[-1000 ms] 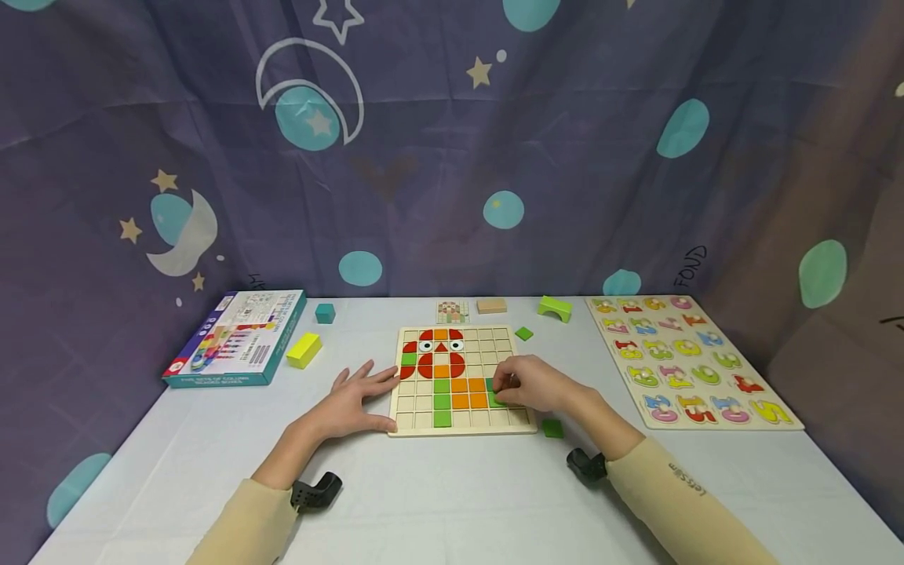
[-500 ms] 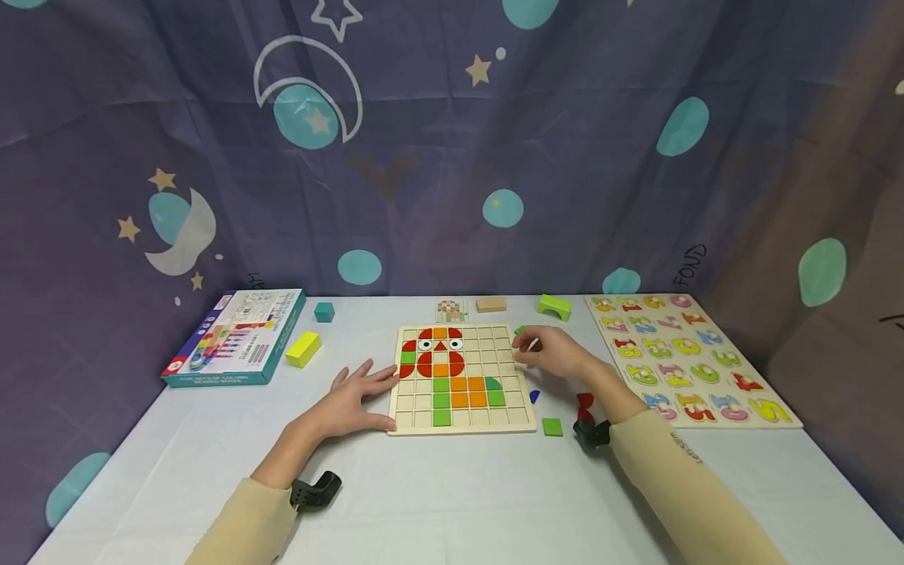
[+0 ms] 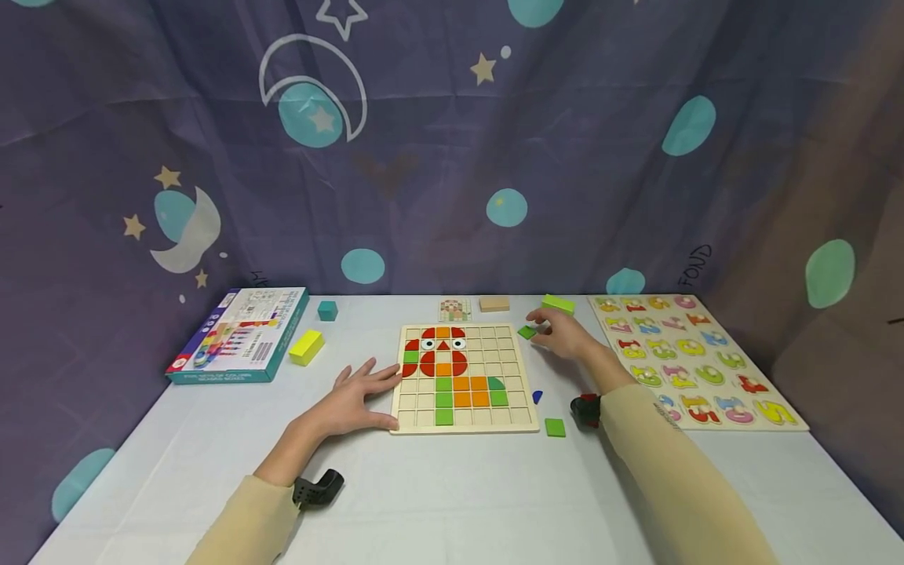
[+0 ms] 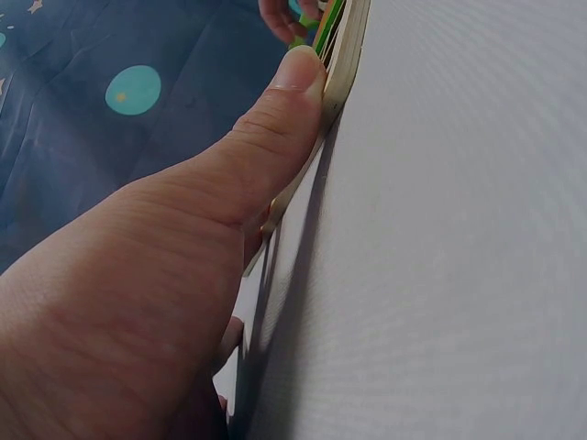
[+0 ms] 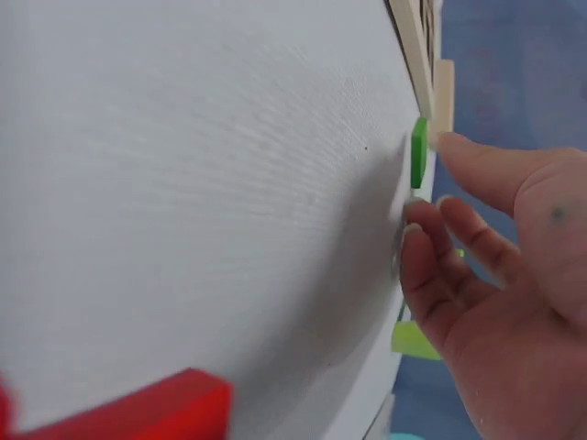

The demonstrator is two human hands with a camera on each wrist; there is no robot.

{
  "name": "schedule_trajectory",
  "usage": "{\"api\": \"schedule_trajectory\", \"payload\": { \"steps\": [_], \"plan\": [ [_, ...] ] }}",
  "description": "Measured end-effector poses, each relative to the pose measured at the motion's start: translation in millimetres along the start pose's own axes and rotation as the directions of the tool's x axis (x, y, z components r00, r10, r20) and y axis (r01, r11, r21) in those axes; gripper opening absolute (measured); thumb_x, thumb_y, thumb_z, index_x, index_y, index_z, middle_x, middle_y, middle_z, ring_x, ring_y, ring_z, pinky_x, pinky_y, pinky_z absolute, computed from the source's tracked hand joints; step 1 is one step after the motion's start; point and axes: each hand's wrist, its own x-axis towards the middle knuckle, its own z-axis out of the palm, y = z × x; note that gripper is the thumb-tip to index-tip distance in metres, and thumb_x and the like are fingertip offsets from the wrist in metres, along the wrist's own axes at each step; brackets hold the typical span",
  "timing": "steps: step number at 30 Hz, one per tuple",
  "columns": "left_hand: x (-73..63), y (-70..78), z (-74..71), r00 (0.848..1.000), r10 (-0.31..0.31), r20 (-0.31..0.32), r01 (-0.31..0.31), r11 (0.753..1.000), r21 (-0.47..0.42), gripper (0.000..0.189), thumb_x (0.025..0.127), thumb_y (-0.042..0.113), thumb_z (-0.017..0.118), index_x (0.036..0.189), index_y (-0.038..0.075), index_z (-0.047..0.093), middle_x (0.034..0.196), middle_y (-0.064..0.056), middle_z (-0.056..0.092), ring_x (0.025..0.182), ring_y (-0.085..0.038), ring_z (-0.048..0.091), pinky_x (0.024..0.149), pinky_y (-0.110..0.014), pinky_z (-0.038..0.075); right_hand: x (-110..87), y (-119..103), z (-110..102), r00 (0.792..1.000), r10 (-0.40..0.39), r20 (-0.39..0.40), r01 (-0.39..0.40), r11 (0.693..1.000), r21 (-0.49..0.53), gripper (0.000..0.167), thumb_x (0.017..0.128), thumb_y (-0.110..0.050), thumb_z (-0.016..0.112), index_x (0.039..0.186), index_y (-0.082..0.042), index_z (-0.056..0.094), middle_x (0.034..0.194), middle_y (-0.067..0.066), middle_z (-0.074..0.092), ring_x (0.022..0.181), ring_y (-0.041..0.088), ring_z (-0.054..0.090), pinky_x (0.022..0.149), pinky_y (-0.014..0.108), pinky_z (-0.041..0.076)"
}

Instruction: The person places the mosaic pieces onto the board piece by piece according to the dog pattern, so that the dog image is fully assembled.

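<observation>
My left hand (image 3: 349, 404) lies with spread fingers at the left edge of a wooden grid board (image 3: 494, 345); in the left wrist view its thumb (image 4: 298, 73) rests against the board's edge. Red, orange and green tiles and two eye pieces form a figure on the board. Off the board's far right corner, my right hand (image 3: 565, 333) is right at a green tile (image 3: 526, 332) on the table. In the right wrist view, thumb and fingers stand apart around one end of this tile (image 5: 419, 154), with a gap between them.
Right of the board lie a small blue piece (image 3: 537, 397), a green square (image 3: 555, 428) and a red piece (image 5: 147, 412) under the wrist. A number puzzle (image 3: 671, 377) is at right, a box (image 3: 243, 333) at left. Blocks and a pattern card (image 3: 455, 310) stand behind.
My right hand has left the green pieces at the board's right side, one of them rounded, and moved up and right to the loose green tile. My left hand stays put.
</observation>
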Motion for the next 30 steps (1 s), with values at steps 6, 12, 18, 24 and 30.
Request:
{"api": "schedule_trajectory", "payload": {
  "steps": [6,12,18,24,30],
  "plan": [
    [0.9,1.3,1.2,1.0,-0.006,0.008,0.006,1.0,-0.003,0.09,0.075,0.053,0.085,0.148,0.013,0.052,0.159,-0.001,0.038,0.152,-0.042,0.009,0.116,-0.065,-0.003,7.7,4.3,2.8,0.998,-0.012,0.061,0.018,0.994,-0.104,0.051,0.094,-0.002,0.068,0.142,0.005,0.05,0.133,0.033,0.052,0.113,0.043,0.059,0.097,0.053,0.048],
    [2.1,0.9,1.6,1.0,-0.011,0.009,0.011,1.0,0.0,0.09,0.075,0.054,0.085,0.149,0.014,0.052,0.16,0.001,0.037,0.152,-0.04,0.009,0.116,-0.064,-0.003,8.4,4.3,3.5,0.996,0.038,0.08,-0.024,0.986,-0.166,0.031,0.095,-0.006,0.068,0.125,0.002,0.064,0.128,0.03,0.051,0.113,0.041,0.054,0.099,0.053,0.045],
    [2.2,-0.5,0.3,1.0,-0.025,0.013,0.025,1.0,0.005,0.091,0.074,0.056,0.084,0.149,0.016,0.052,0.16,0.002,0.036,0.152,-0.039,0.008,0.117,-0.063,-0.003,5.2,3.5,-0.6,0.997,0.052,0.052,-0.047,0.994,-0.101,0.019,0.088,-0.006,0.077,0.098,0.002,0.063,0.094,0.012,0.06,0.088,0.028,0.054,0.083,0.043,0.048],
    [0.4,-0.3,-0.6,1.0,-0.023,0.013,0.023,1.0,0.001,0.092,0.075,0.055,0.084,0.149,0.014,0.051,0.16,0.0,0.036,0.152,-0.04,0.008,0.117,-0.063,-0.003,-5.8,3.2,-5.5,1.0,0.023,0.012,-0.023,0.999,-0.047,0.011,0.09,-0.005,0.075,0.092,-0.002,0.064,0.087,0.007,0.062,0.079,0.023,0.056,0.07,0.034,0.048],
    [0.4,-1.0,0.3,1.0,-0.02,0.007,0.02,1.0,0.014,0.09,0.075,0.054,0.085,0.149,0.015,0.053,0.159,0.001,0.038,0.152,-0.04,0.009,0.117,-0.063,-0.003,-26.0,-13.1,-6.5,0.999,-0.001,0.052,-0.001,0.999,0.047,0.006,0.092,-0.006,0.072,0.094,-0.004,0.066,0.086,0.005,0.063,0.076,0.021,0.055,0.065,0.031,0.049]
  ]
}}
